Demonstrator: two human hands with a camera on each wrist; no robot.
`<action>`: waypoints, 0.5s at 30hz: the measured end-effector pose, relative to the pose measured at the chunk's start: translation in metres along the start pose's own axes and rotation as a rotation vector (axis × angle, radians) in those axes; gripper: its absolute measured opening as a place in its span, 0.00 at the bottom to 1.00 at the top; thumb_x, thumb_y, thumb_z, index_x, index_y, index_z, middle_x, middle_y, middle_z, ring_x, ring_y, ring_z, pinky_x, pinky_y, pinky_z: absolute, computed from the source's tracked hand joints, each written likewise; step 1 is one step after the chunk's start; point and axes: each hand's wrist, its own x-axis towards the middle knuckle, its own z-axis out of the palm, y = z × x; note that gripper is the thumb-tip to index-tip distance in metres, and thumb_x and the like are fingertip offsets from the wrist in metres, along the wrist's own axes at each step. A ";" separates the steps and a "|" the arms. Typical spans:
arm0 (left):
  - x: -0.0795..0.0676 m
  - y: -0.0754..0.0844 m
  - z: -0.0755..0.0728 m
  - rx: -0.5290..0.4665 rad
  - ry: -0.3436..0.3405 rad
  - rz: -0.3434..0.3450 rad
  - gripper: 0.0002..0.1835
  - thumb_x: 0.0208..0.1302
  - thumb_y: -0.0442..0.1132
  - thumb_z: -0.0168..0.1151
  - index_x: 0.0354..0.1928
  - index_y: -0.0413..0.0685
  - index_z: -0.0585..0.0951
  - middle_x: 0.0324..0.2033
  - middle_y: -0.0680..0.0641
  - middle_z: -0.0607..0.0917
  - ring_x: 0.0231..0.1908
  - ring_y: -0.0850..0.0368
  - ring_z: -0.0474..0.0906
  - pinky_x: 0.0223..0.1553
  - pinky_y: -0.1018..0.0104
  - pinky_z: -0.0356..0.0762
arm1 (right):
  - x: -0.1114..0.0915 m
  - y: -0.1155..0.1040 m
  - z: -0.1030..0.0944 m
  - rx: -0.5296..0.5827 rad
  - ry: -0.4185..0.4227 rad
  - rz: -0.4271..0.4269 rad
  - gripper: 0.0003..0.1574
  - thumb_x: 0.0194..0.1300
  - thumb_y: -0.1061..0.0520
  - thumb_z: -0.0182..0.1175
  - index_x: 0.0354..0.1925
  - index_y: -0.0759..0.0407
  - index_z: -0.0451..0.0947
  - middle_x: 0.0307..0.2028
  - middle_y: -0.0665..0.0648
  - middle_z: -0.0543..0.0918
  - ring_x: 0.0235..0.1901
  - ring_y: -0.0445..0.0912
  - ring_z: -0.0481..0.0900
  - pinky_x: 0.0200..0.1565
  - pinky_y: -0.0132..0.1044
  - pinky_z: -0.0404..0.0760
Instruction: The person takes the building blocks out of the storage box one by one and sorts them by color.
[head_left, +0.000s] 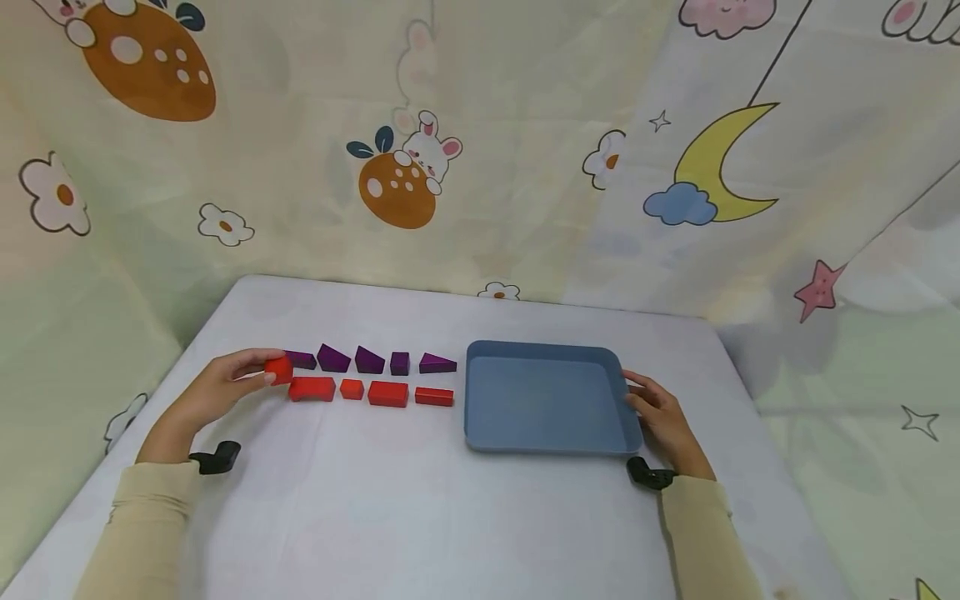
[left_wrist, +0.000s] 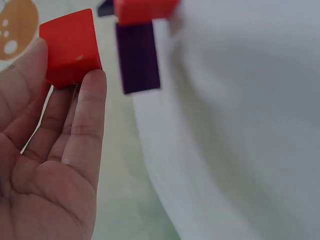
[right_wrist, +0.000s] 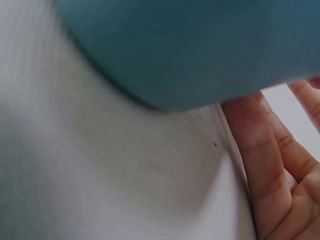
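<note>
At the left end of two rows of blocks, my left hand [head_left: 217,387] pinches a red block [left_wrist: 72,47] between thumb and fingers. In the left wrist view the block sits at the fingertips, with a purple block [left_wrist: 138,57] lying beyond it. The nearer row holds red blocks, among them a long one [head_left: 312,388] and a small one [head_left: 352,389]. Behind them runs a row of purple blocks, including a wedge [head_left: 333,358] and a small block [head_left: 400,363]. My right hand [head_left: 667,421] touches the right edge of a blue-grey tray [head_left: 551,452] with fairly straight fingers; some fingertips are hidden by it.
The tray stands just right of both rows on a white-covered table [head_left: 450,517]. A patterned cloth [head_left: 517,167] with cartoon prints hangs behind the table's far edge and along its sides.
</note>
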 end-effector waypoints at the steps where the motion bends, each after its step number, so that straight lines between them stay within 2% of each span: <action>1: 0.001 -0.005 -0.001 0.006 -0.001 -0.007 0.25 0.81 0.34 0.61 0.74 0.30 0.73 0.70 0.24 0.74 0.71 0.23 0.66 0.50 0.84 0.75 | -0.001 0.001 -0.001 0.000 -0.001 0.004 0.36 0.85 0.54 0.56 0.83 0.60 0.62 0.75 0.76 0.70 0.70 0.62 0.71 0.50 0.28 0.79; 7: 0.007 -0.026 0.002 0.016 -0.028 -0.005 0.23 0.77 0.25 0.60 0.70 0.24 0.74 0.67 0.20 0.74 0.69 0.20 0.67 0.48 0.89 0.69 | -0.008 0.005 -0.004 0.015 0.010 0.028 0.36 0.85 0.54 0.57 0.83 0.59 0.62 0.75 0.75 0.70 0.70 0.61 0.71 0.50 0.28 0.79; 11: 0.009 -0.030 0.003 0.027 -0.049 -0.021 0.22 0.76 0.24 0.59 0.69 0.25 0.75 0.67 0.20 0.73 0.68 0.21 0.67 0.46 0.88 0.69 | -0.008 0.004 -0.004 0.024 0.005 0.031 0.36 0.85 0.55 0.56 0.83 0.59 0.62 0.75 0.74 0.70 0.69 0.61 0.72 0.50 0.28 0.80; 13: 0.008 -0.030 0.003 0.032 -0.056 -0.032 0.22 0.76 0.24 0.59 0.69 0.25 0.75 0.68 0.20 0.72 0.68 0.21 0.67 0.48 0.84 0.72 | -0.008 0.004 -0.003 0.024 0.006 0.029 0.36 0.85 0.55 0.56 0.84 0.59 0.62 0.75 0.74 0.70 0.69 0.61 0.72 0.50 0.28 0.80; 15: 0.007 -0.029 0.003 0.046 -0.061 -0.046 0.23 0.77 0.25 0.59 0.70 0.26 0.74 0.69 0.20 0.72 0.69 0.21 0.67 0.55 0.74 0.79 | -0.008 0.003 -0.002 0.025 0.009 0.027 0.36 0.85 0.55 0.56 0.83 0.59 0.62 0.75 0.74 0.70 0.69 0.61 0.72 0.51 0.29 0.80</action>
